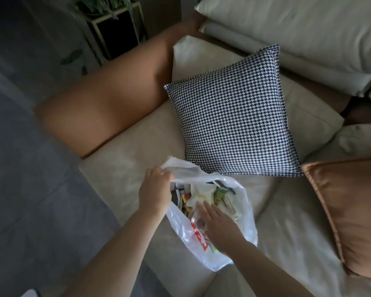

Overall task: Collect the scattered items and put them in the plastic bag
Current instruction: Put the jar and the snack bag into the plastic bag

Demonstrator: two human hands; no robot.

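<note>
Both bare forearms enter from the bottom edge and meet at a thin white plastic bag with red print [186, 241], which rests on the front seat cushion of a cream fabric sofa [124, 151].

Left hand [155, 189]: closed, pinching the upper left rim of the bag and holding the mouth apart.

Bag contents: assorted small packets and wrappers [201, 196], including green, red and dark pieces, lie inside the opening. Individual items cannot be identified.

Right hand [217, 228]: fingers extended and loosely spread, palm down over the lower right part of the mouth, lying against a clear crinkled wrapper [196, 219]. Whether the wrapper is gripped cannot be told.

Left of the seat, a tan padded sofa armrest [99, 103] runs diagonally beside grey flooring [30, 189]. Beyond it stands a dark planter box with green leaves [114, 26].

Behind the bag, a square black-and-white houndstooth cushion [234, 112] lies tilted on the seat. At the right edge sits a copper satin cushion [351, 211].
</note>
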